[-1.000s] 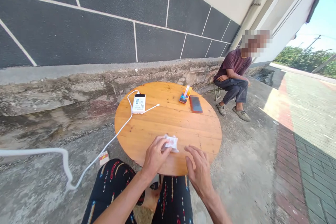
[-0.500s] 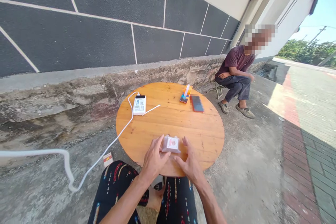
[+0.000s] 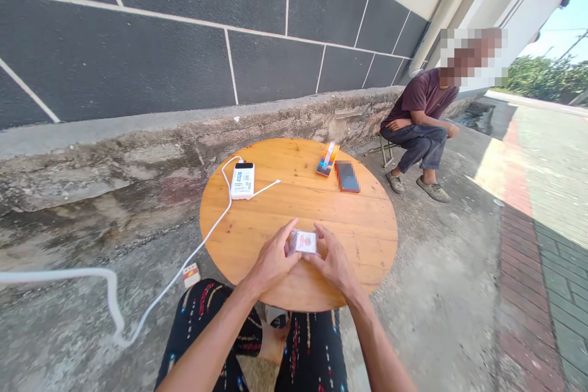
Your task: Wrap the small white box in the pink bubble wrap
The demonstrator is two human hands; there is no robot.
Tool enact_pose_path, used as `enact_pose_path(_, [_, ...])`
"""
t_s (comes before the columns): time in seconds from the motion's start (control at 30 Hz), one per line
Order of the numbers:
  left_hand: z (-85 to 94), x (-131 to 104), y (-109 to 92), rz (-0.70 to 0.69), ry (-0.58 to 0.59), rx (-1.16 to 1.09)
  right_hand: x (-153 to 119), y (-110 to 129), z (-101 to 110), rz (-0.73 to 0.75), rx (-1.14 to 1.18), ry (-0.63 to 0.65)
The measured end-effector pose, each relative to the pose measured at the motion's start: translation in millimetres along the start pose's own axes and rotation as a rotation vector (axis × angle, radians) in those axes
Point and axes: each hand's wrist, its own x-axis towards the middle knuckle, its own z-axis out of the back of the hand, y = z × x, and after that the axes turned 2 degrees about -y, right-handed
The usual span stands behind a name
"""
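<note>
A small packet in clear plastic (image 3: 305,241), with a white label and red print, is near the front of the round wooden table (image 3: 257,220). My left hand (image 3: 274,258) holds its left side, the thumb at the near edge and the fingers curved behind. On the opposite side, my right hand (image 3: 336,262) has its thumb at the near right corner and its fingers curved round the right end. Both hands are closed around the packet, whose ends they partly hide. Whether it touches the tabletop or is slightly raised, I cannot tell.
A white power bank (image 3: 242,181) with a white cable (image 3: 215,226) lies at the back left. An orange and blue box (image 3: 327,159) and a dark phone (image 3: 348,176) lie at the back right. A person (image 3: 420,113) sits on a stool beyond. A small box (image 3: 191,275) lies on the ground.
My right hand has come in from slightly apart to the packet's right side. Both hands and the packet are slightly farther from me, and the view has shifted a little.
</note>
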Motion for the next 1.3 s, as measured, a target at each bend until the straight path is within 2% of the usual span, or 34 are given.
enact_pose_path(0.1, [-6.5,16,1,-0.012,-0.047,0.034,18,-6,4,0.013,-0.060,0.005])
enact_pose_path(0.17, [-7.8,18,2,-0.002,-0.058,0.070,19,-13,5,0.006,-0.082,0.018])
enact_pose_path(0.23, [-6.9,9,5,0.001,-0.075,0.085,7,-21,6,-0.010,-0.090,-0.022])
enact_pose_path(0.3, [-5.4,-9,11,-0.001,-0.126,0.087,-15,-27,5,-0.051,-0.106,-0.126])
enact_pose_path(0.37, [-4.5,-29,17,-0.002,-0.225,0.109,-37,-29,3,-0.053,-0.149,-0.220])
enact_pose_path(0.43, [-4.3,-42,21,-0.012,-0.245,0.114,-53,-26,0,-0.003,-0.207,-0.202])
enact_pose_path(0.5, [-4.7,-46,23,-0.023,-0.235,0.114,-59,-20,-2,0.030,-0.283,-0.169])
enact_pose_path(0.7, [-6.7,-36,18,-0.112,-0.205,0.150,-53,-12,-5,0.044,-0.414,-0.179])
enact_pose_path(0.87, [-7.3,-40,17,-0.134,-0.186,0.215,-54,-12,-5,0.072,-0.431,-0.203])
enact_pose_path(1.03, [-8.9,-41,17,-0.177,-0.229,0.229,-55,-12,-7,0.089,-0.446,-0.231])
enact_pose_path(1.17, [-7.5,-41,18,-0.199,-0.292,0.168,-55,-7,-5,0.045,-0.433,-0.208])
enact_pose_path(1.3, [-6.2,-39,24,-0.167,-0.261,0.165,-56,-3,-6,0.015,-0.406,-0.203])
